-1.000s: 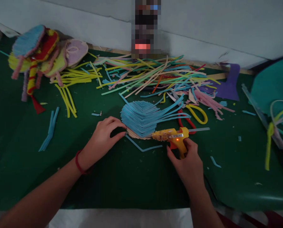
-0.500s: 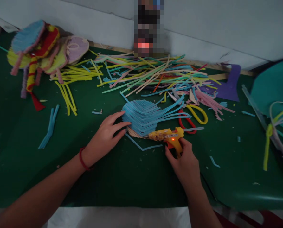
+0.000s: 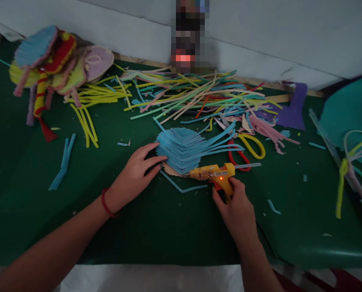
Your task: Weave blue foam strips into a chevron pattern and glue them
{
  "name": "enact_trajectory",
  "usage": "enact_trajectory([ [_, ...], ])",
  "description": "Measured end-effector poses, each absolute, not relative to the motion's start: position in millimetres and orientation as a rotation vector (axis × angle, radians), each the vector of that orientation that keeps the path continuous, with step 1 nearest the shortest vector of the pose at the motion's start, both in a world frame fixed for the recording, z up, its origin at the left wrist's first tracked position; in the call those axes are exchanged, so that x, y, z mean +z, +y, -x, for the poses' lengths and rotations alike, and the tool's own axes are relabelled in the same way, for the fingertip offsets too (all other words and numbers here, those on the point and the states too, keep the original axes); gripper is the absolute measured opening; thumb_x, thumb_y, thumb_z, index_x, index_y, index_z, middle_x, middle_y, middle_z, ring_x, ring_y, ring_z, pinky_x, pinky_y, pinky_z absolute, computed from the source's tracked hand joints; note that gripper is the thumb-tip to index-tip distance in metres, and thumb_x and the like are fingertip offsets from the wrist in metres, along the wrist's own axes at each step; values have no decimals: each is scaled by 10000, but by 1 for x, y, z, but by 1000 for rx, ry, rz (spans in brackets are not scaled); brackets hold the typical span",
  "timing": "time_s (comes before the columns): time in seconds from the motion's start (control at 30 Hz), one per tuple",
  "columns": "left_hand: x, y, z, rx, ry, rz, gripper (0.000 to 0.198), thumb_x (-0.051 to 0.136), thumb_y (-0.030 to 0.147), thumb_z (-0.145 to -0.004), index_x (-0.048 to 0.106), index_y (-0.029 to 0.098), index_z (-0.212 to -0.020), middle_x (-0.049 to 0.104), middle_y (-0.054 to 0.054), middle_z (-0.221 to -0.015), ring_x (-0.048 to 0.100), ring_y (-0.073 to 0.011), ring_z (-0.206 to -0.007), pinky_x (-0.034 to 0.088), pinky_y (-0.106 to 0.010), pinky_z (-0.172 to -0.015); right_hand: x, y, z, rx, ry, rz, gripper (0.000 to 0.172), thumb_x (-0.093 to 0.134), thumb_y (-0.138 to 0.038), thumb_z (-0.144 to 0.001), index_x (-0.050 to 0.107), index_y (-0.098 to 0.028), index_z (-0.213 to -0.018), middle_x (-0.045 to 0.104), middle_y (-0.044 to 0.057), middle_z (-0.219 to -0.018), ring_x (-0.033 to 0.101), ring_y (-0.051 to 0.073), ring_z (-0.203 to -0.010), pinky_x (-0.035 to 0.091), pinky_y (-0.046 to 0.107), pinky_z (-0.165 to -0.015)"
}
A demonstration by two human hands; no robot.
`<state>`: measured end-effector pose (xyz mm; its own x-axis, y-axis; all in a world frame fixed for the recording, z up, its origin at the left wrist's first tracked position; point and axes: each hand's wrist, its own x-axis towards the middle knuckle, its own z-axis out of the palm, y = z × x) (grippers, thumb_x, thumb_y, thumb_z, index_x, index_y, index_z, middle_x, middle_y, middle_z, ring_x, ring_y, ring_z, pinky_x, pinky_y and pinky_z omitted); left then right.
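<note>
Blue pipe cleaners, bent into nested V shapes, cover most of a round piece (image 3: 181, 150) on the green table, and their long ends stick out to the right. A bare beige strip shows along its lower left edge. My left hand (image 3: 135, 170) lies with its fingers spread, fingertips touching the left edge of this piece. In my right hand (image 3: 237, 207) is a yellow hot glue gun (image 3: 213, 172), its orange light lit and a clear glue stick out of its back. The nozzle is at the piece's lower edge. One bent blue pipe cleaner (image 3: 182, 190) lies just below.
Scissors (image 3: 252, 146) with red and yellow handles lie right of the piece. Behind it spreads a heap of coloured pipe cleaners (image 3: 193, 95). Several finished fuzzy fans (image 3: 36, 46) are piled at the back left. Purple material (image 3: 298, 109) and a teal chair back (image 3: 351, 109) are at right.
Almost nothing differs. My right hand has shifted very slightly on the glue gun; my left hand and the blue piece stay in place.
</note>
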<state>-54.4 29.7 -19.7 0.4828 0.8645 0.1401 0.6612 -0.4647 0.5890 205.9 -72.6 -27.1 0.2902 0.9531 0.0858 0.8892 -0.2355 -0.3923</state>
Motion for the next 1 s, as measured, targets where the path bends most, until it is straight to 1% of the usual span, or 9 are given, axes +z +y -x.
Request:
enact_trajectory([
  [0.2, -20, 30, 55, 570, 1260, -2276, 297, 459, 291, -924, 630, 233, -1160, 442, -93, -1414, 408, -254, -1308, 362, -487, -1080, -25, -73, -207, 285, -1603, 2260, 527, 432, -605, -819, 481, -169, -1112, 642, 140, -967, 648, 267, -767, 506, 358, -611],
  [0.33, -21, 30, 55, 564, 1253, -2277, 300, 459, 293, -924, 629, 228, -1163, 439, -97, -1416, 406, -254, -1309, 359, -483, -1081, -24, -73, -209, 288, -1573, 2279, 549, 438, -616, -808, 475, -167, -1121, 635, 152, -991, 641, 272, -767, 498, 361, -611],
  [0.5, -20, 30, 55, 559, 1258, -2270, 297, 459, 297, -925, 627, 244, -1164, 441, -87, -1417, 414, -256, -1302, 357, -496, -1078, -22, -73, -211, 317, -1522, 2326, 550, 453, -615, -792, 472, -172, -1117, 636, 144, -961, 632, 271, -734, 482, 356, -592],
  [0.77, -20, 30, 55, 548, 1250, -2297, 306, 451, 302, -930, 630, 222, -1164, 442, -97, -1412, 414, -248, -1299, 353, -477, -1083, -21, -73, -215, 321, -1469, 2366, 535, 469, -600, -774, 486, -174, -1097, 640, 126, -920, 617, 252, -705, 447, 322, -563],
  [1.0, -20, 30, 55, 532, 1259, -2297, 311, 444, 300, -933, 627, 222, -1172, 436, -98, -1417, 411, -249, -1301, 349, -478, -1086, -21, -73, -217, 302, -1423, 2366, 535, 479, -590, -762, 482, -169, -1092, 632, 141, -966, 619, 268, -781, 446, 325, -600],
])
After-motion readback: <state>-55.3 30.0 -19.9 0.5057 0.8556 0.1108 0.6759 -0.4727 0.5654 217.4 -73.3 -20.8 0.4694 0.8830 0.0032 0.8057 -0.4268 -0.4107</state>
